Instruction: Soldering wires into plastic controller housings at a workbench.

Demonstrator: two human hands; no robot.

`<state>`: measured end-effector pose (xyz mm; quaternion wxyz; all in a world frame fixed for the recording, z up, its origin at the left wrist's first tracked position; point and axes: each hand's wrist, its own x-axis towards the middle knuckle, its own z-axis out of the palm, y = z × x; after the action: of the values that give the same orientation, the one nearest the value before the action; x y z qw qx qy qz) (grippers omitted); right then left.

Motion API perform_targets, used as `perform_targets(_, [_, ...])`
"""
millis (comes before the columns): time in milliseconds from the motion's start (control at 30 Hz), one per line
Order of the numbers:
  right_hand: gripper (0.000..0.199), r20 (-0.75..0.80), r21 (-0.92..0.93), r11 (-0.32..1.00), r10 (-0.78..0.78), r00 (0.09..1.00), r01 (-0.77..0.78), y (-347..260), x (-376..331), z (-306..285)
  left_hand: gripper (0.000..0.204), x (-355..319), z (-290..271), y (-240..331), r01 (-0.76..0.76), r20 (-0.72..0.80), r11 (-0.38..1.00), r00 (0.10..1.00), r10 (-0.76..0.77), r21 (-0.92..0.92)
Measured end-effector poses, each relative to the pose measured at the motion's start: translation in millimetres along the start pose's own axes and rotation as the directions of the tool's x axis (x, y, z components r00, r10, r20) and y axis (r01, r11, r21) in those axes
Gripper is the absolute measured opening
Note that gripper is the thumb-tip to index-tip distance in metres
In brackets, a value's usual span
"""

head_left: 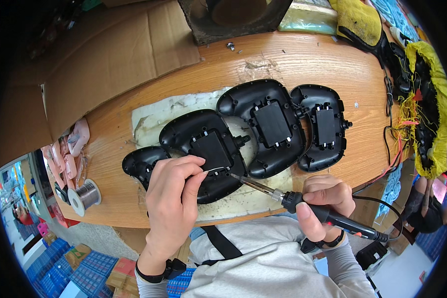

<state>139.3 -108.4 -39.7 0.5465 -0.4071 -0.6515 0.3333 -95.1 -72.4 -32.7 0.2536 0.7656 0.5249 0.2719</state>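
Observation:
Three black plastic controller shells lie in a row on a white mat [154, 116] on the wooden table [303, 57]. My left hand [174, 198] rests on the nearest shell [203, 144] and pinches a thin solder wire [214, 170] between thumb and forefinger. My right hand [323, 201] grips a black soldering iron [303, 203]; its metal tip points left and meets the end of the wire at the shell's lower edge. The middle shell [265, 124] and the right shell [323, 126] lie untouched further back.
A spool of solder [84, 196] stands at the table's left edge beside pink plastic parts [72, 149]. Cardboard [99, 59] covers the back left. Yellow and black pieces with loose wires [427, 109] pile up on the right. The iron's cable runs off to the right.

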Motion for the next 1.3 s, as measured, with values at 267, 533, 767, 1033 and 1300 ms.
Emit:
perform_targets(267, [0.023, -0.238, 0.007, 0.993, 0.117, 0.964, -0.119, -3, -9, -8, 0.009, -3, -4, 9, 0.101, 0.059, 0.995, 0.993, -0.101, 0.007])
perform_targets(533, [0.023, -0.314, 0.008, 0.991, 0.128, 0.941, -0.132, 1, -14, -11, 0.023, 19, -3, 11, -0.125, 0.122, 0.986, 0.986, 0.111, 0.111])
perform_targets(767, [0.023, -0.317, 0.026, 0.991, 0.133, 0.939, -0.131, 2, -16, -15, 0.023, 30, -5, 17, -0.238, 0.242, 0.958, 0.95, 0.195, 0.162])
perform_targets(1033, [0.023, -0.39, 0.015, 0.99, 0.132, 0.911, -0.137, 3, -16, -16, 0.024, 46, -10, 35, -0.204, 0.381, 0.941, 0.92, 0.09, 0.271])
perform_targets(1300, [0.024, -0.346, 0.019, 0.989, 0.141, 0.928, -0.144, 1, -16, -25, 0.021, 49, -16, 31, -0.195, 0.397, 0.959, 0.912, 0.1, 0.206])
